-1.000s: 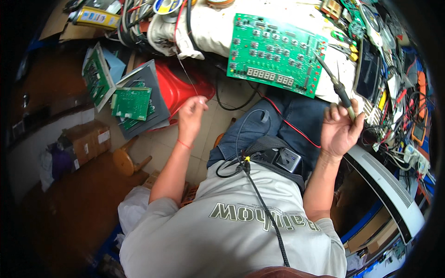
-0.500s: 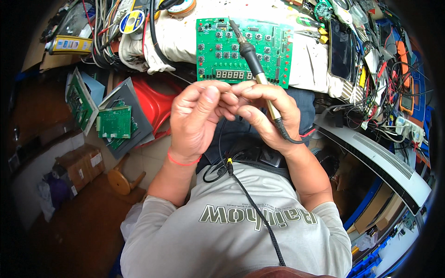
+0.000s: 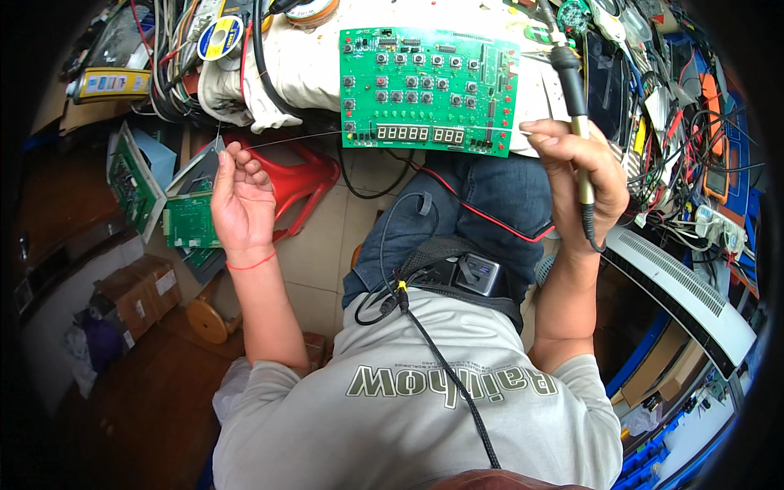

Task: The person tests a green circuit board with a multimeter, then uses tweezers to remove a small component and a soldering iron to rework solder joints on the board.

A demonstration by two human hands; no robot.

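Note:
My left hand (image 3: 245, 196) is raised at the left, its thumb and forefinger pinched on a thin silvery wire (image 3: 302, 138). The wire runs taut to the right, passing over the lower edge of a green circuit board (image 3: 482, 90). Its other end reaches the fingertips of my right hand (image 3: 592, 163). That hand also grips a soldering iron (image 3: 567, 80) with a black collar, tip pointing up and away from me. Rows of push buttons and a digit display (image 3: 420, 135) cover the board, which lies on a white cloth. Neither hand touches the board.
Solder spools (image 3: 220, 37) and a bundle of cables stand at the far left beside a yellow can (image 3: 114, 82). More boards (image 3: 192, 219) lean near a red stool (image 3: 306, 184). Phone (image 3: 603, 90), multimeter (image 3: 717, 175) and tangled leads crowd the right.
My hands were together in front of the board; they have moved apart, drawing the wire out between them. The soldering iron has moved right with my right hand, off the board.

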